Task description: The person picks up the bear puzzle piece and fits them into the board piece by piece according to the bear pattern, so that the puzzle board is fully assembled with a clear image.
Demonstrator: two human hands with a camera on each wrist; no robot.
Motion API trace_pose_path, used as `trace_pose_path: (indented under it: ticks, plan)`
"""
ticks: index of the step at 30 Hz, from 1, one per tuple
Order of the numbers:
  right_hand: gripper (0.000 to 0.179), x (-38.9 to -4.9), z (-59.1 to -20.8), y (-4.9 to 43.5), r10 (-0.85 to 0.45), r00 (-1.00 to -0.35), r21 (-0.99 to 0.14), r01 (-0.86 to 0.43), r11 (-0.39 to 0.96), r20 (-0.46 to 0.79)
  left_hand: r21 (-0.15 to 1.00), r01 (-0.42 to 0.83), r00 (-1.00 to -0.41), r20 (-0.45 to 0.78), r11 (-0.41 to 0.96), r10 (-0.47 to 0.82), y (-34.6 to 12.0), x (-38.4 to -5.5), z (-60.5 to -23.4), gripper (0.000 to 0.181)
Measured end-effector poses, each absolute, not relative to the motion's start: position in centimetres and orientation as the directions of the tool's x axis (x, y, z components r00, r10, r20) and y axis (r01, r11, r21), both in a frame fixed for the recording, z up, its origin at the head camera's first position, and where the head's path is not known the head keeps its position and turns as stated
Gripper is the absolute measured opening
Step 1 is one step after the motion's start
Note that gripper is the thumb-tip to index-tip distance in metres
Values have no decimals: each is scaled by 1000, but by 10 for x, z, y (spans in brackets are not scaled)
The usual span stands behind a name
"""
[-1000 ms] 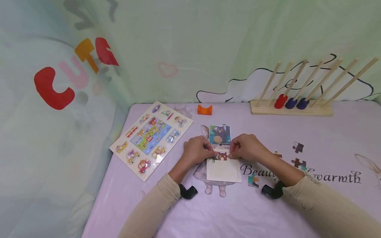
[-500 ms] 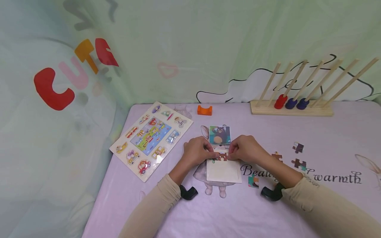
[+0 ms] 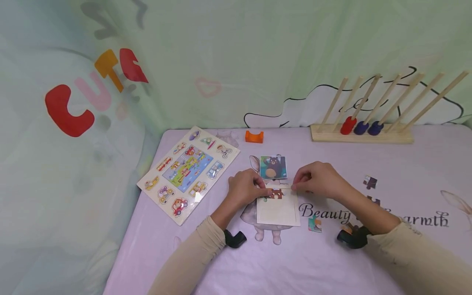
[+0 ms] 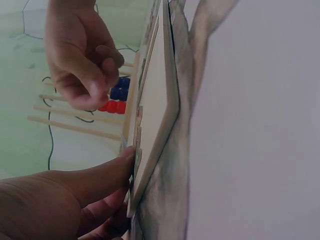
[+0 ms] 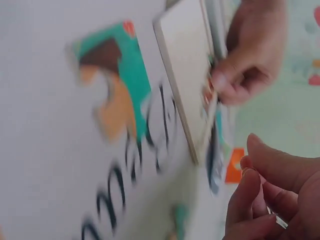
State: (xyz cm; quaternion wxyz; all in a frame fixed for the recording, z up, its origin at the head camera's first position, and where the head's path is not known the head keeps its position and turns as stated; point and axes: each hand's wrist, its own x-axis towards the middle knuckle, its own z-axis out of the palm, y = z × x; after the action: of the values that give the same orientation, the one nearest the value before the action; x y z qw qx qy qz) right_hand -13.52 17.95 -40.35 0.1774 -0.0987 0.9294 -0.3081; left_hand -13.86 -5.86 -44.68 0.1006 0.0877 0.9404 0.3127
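A: Head view first: what would do this step well?

B: I'd have the left hand [image 3: 245,188] steady the cream jigsaw tray [image 3: 278,215] with the bear-face jigsaw piece [image 3: 276,194], which lies on it just right of the left thumb tip, pressed flat and square to the far rim. Light pressure should do. The bear picture card [image 3: 273,167] lies just beyond that grip.

A: And in the left wrist view?

B: The thumb presses from above, the fingers bend at the tray's edge; together they seem to pinch it. Pushing unevenly could tip the piece up.

A: Right wrist view?

B: The right hand [image 5: 275,197] is raised off the tray, fingers loosely curled, thumb near the index finger, nothing visible between them. The green-and-orange jigsaw piece [image 5: 140,75] lies well apart from those fingertips, nearer the person.
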Motion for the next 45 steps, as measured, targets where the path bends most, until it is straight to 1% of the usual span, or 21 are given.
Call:
trace_pose_path:
  ticks: [6, 13, 18, 26, 35, 40, 45]
  plan:
    - [21, -136, -387, 216, -225, -943, -592, -37, 805, -246, 619, 115, -965, -117, 777, 236, -60, -141, -450, 28]
    - [31, -137, -384, 260, -163, -965, -546, -27, 837, -203, 619, 123, -963, -115, 776, 244, -62, -142, -450, 28]
    - [38, -137, -389, 290, -114, -972, -508, 6, 861, -204, 621, 116, -962, -125, 775, 243, -63, -144, -452, 28]
    - [46, -136, -411, 335, -57, -978, -441, 39, 896, -201, 624, 110, -961, -132, 774, 243, -63, -144, -453, 29]
    - [51, -132, -424, 364, -9, -974, -410, 87, 908, -227, 620, 117, -960, -130, 776, 249, -63, -143, -451, 29]
    - [57, -130, -428, 372, 2, -966, -408, 111, 906, -259, 622, 112, -958, -139, 775, 250, -62, -142, -451, 29]
    - [56, -129, -433, 373, 2, -964, -397, 112, 911, -266, 617, 120, -959, -130, 778, 251, -61, -142, -452, 29]
